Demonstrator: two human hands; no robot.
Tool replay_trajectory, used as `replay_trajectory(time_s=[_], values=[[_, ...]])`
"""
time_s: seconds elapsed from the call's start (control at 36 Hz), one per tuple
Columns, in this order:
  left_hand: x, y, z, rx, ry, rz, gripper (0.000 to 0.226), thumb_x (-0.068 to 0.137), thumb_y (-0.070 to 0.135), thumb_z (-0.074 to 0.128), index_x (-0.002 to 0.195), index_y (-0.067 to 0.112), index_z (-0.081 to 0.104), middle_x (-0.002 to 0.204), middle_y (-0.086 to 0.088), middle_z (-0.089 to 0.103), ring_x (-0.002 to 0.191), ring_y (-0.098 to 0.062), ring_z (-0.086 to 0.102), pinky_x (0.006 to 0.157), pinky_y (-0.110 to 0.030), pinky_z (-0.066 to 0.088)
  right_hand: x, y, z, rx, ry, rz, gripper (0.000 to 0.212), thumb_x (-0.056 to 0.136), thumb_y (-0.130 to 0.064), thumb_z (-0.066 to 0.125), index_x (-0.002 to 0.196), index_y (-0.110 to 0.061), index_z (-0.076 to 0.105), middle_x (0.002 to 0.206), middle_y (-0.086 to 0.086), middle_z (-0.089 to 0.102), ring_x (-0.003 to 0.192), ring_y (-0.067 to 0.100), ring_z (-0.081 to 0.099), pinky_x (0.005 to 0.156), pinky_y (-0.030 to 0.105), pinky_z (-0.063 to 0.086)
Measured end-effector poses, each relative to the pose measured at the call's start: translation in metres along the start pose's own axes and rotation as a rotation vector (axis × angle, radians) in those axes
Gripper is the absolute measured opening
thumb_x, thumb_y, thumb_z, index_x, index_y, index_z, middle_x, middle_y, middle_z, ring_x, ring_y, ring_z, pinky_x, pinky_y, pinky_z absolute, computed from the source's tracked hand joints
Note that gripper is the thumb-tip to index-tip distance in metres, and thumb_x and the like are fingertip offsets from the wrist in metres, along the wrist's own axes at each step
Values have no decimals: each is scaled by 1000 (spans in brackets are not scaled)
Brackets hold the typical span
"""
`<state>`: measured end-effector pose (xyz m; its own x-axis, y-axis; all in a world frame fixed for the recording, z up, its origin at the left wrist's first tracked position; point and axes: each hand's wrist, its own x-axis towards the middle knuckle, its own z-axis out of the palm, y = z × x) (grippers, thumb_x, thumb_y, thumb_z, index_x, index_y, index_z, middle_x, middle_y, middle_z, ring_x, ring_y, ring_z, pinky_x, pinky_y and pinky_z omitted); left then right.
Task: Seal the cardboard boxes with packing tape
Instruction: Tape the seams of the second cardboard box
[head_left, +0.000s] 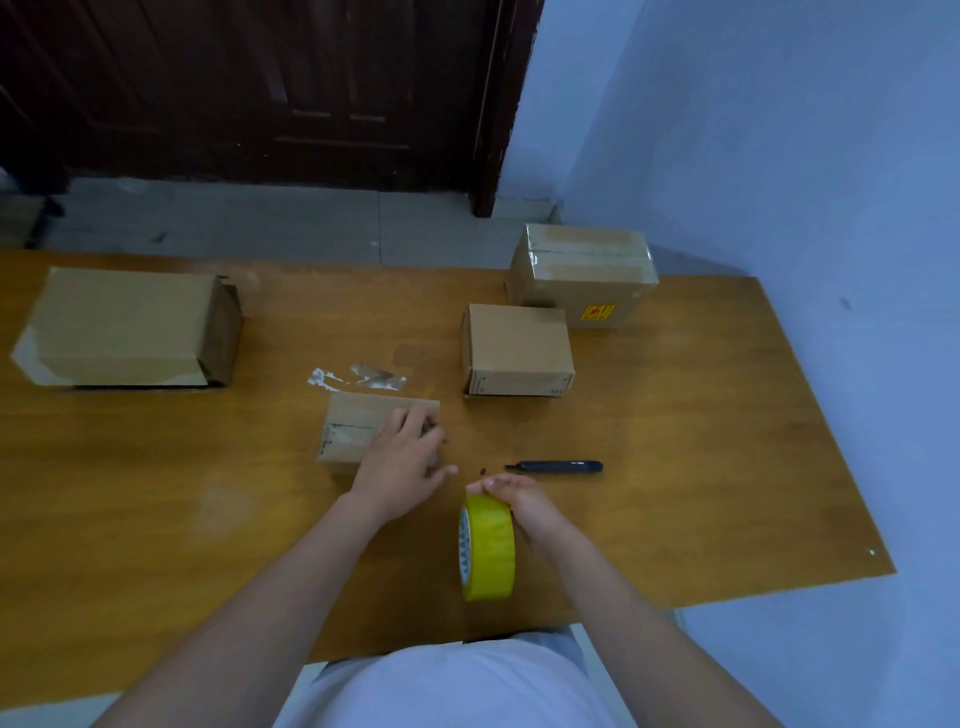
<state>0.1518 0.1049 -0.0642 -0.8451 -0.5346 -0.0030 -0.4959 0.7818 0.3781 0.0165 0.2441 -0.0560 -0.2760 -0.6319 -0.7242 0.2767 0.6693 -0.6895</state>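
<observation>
1. The bench (156, 519) is wooden and carries all the boxes; the person stands at its near edge.
2. The long box (119, 327) lies near the left edge, on its side, with one end flap open toward the middle. It seems to wait for sealing.
3. The taped box (582, 270) stands at the far right corner. Clear tape already covers its top, so I judge it finished and put aside.
4. The plain box (517, 348) sits just beside it, nearer to the person.
5. The small box (358, 431) is in the middle of the bench. The left hand (400, 462) rests on it with relaxed fingers, probably to keep it from sliding.
6. The yellow tape roll (488, 545) stands on its edge near the near edge. The right hand (514, 499) grips its top, probably to pull tape toward the small box.
7. The black cutter (561, 466) lies just beyond the right hand, easy to reach for cutting.
8. Some torn tape scraps (358, 376) stick to the bench behind the small box.
</observation>
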Motion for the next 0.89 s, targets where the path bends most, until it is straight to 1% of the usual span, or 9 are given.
replay_trajectory(time_s=[0.08,0.25,0.36,0.44,0.53,0.61,0.67,0.75,0.89], values=[[0,1,-2,1,-21,2,38,84,43,66,111,17,59,124,-2,42,113,-21,35,96,-37,39,0,0,1,0,2,1,23,97,-20,50,88,-18,70,88,2,68,82,17,62,86,33,47],[-5,-2,-8,-35,-3,48,28,81,21,68,107,14,59,120,-4,49,112,-23,41,89,-43,47,-4,-1,1,-28,8,19,22,97,-21,50,90,-18,71,92,2,69,89,19,62,95,39,45],[-15,-15,-18,-81,-45,130,48,68,-4,62,114,11,59,118,-3,55,109,-20,43,90,-36,45,-6,-2,1,-43,27,7,21,98,-18,49,94,-14,70,95,4,68,90,19,62,94,39,46],[-27,-24,-30,-133,-132,98,57,71,-8,54,124,16,54,122,2,54,116,-17,43,94,-26,35,-6,-2,2,-16,41,-4,21,97,-17,50,95,-10,69,92,5,68,85,18,63,86,33,50],[-37,-31,-41,-193,-156,30,48,77,2,57,121,19,54,119,7,54,117,-14,45,92,-23,34,-6,-5,5,46,50,-36,19,96,-12,50,91,-8,68,85,6,66,75,16,61,70,24,50],[-38,-28,-45,-186,-23,-103,37,86,24,61,122,22,52,123,7,48,120,-14,38,102,-34,34,-3,-9,8,97,45,-72,16,93,-8,53,86,-6,68,92,8,67,79,17,62,77,29,49],[-30,-18,-46,-157,-26,-327,50,89,43,58,131,21,43,139,-1,35,129,-20,27,107,-41,31,-2,-12,8,100,46,-103,15,92,-6,54,87,-2,68,99,8,68,85,16,62,89,34,47],[-12,0,-42,-141,-101,-611,87,82,68,52,145,14,23,155,-12,10,140,-33,16,109,-48,27,-4,-19,9,-11,43,-152,22,93,-7,53,100,7,67,105,-1,68,95,14,61,94,34,43],[8,11,-33,-130,-144,-701,93,84,56,60,147,9,11,156,-21,-1,139,-40,17,108,-47,28,-11,-27,9,-207,33,-238,21,95,-9,50,89,-11,71,112,-2,65,105,10,57,85,24,41]])
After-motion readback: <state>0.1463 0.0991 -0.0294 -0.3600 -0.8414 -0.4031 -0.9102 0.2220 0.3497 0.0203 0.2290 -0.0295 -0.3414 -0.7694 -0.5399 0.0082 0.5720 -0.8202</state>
